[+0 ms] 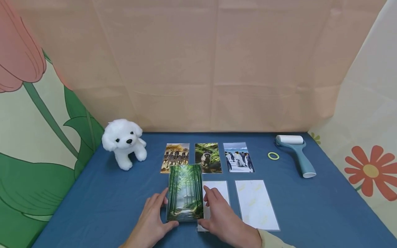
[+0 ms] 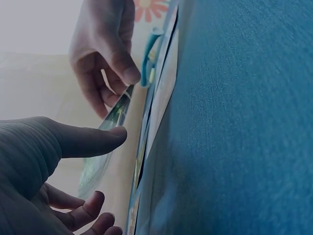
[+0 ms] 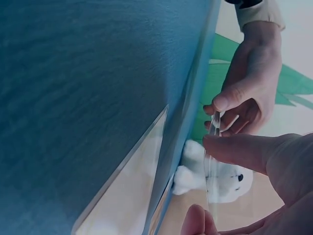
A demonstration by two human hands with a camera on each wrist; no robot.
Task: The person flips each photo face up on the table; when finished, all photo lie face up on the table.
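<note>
The left hand (image 1: 151, 214) and right hand (image 1: 221, 213), each grip pinching an edge, hold one bamboo-forest card (image 1: 185, 193) above the worktop (image 1: 93, 210). Three animal picture cards (image 1: 211, 156), two white cards (image 1: 258, 206), one plush dog (image 1: 124, 148), one yellow-green ring (image 1: 273, 159) and one lint roller (image 1: 299, 151) rest there.

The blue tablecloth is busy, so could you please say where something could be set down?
In the head view, the tablecloth is bare below the lint roller, right of the rightmost white card, and below the plush dog, left of the left hand. The middle is crowded with the bamboo-forest card, right hand and raccoon card.
</note>
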